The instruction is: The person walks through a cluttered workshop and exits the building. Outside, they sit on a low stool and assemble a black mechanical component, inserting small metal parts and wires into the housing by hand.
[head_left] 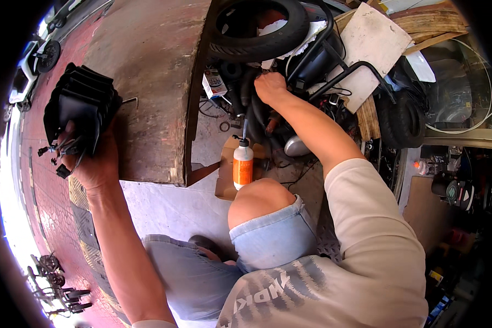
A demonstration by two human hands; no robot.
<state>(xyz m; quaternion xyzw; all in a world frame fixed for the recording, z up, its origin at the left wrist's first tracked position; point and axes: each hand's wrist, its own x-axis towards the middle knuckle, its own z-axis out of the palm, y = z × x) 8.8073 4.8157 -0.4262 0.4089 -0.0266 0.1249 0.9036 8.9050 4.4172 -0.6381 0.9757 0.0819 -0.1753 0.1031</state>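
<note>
My left hand (95, 164) is closed round the underside of a black ribbed part (82, 106) with thin wires and small plugs (60, 161) hanging from it. The part is held up at the left edge of a worn wooden table (153, 82). My right hand (270, 86) reaches into a heap of dark parts and hoses (251, 101), just below a black tyre (257, 52). Its fingers are curled down; what they grip, if anything, is hidden. A thin bent metal rod (130, 100) shows beside the ribbed part.
A white bottle with an orange label (242, 167) stands by a cardboard piece (224, 180) near my knee. A small white box (214, 83) lies by the heap. Black metal tubing (339, 74), a pale board (369, 49) and another tyre (402, 120) crowd the right.
</note>
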